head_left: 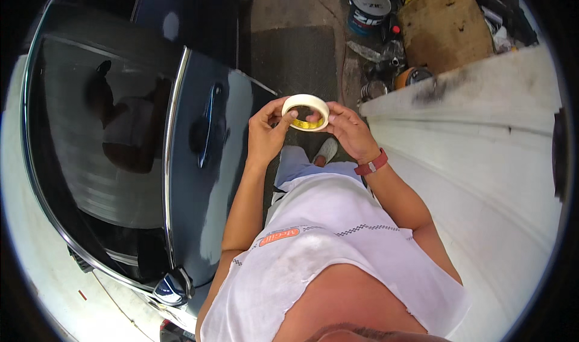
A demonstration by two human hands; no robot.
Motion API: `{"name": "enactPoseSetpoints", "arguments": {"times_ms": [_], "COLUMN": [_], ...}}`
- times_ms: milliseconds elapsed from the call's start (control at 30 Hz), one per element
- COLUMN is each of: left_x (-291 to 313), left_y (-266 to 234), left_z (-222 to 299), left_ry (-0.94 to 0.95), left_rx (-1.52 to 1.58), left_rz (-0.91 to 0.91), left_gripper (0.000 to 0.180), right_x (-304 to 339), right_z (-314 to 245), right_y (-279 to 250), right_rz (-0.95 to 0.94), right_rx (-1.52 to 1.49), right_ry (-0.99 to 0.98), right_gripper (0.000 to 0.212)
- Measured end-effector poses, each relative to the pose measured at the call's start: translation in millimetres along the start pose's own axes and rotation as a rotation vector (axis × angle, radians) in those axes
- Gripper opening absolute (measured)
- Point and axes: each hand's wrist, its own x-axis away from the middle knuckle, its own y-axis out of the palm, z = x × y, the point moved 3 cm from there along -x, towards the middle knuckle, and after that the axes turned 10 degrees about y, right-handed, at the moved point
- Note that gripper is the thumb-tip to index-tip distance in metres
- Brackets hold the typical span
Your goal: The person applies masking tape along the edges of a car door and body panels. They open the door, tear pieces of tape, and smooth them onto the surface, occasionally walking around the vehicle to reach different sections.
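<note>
Okay, step in hand looks like handling the roll of tape point(306, 99), probably turning it or checking it for its loose end; that's a judgement. Left hand point(264, 132) pinches the left side of the ring, thumb over the near rim with its tip at the opening. Right hand point(353, 137) pinches the right side, fingers curled round the band; a fingertip shows through the hole, and whose it is can't be made out at this size. Next move likely calls for one hand steadying the ring while the other frees a fingernail to lift the end.

Roll is up in front of the body, between both hands, clear of the car door point(199, 191) at left and the pale panel point(458, 143) at right. Looks: cream-white, round, fairly narrow band, tilted so the opening faces up toward the camera; yellow inner core point(309, 125) showing, printed. No free strip visible. Door has a dull grey patch point(224, 173) near its handle point(209, 125).
</note>
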Motion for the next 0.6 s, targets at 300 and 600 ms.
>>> {"name": "enactPoseSetpoints", "arguments": {"times_ms": [300,600], "left_x": [-176,-358], "left_y": [20,17], "left_z": [14,-37], "left_ry": [0.223,-0.132], "left_rx": [-0.170,0.447], "left_rz": [0.115,0.198], "left_gripper": [0.041,0.044], "right_x": [-137,-296], "right_z": [-100,-212], "right_y": [-65,-143], "right_rz": [0.240,0.249], "right_rx": [0.025,0.087], "right_ry": [-0.044,0.079], "right_gripper": [0.044,0.049]}}
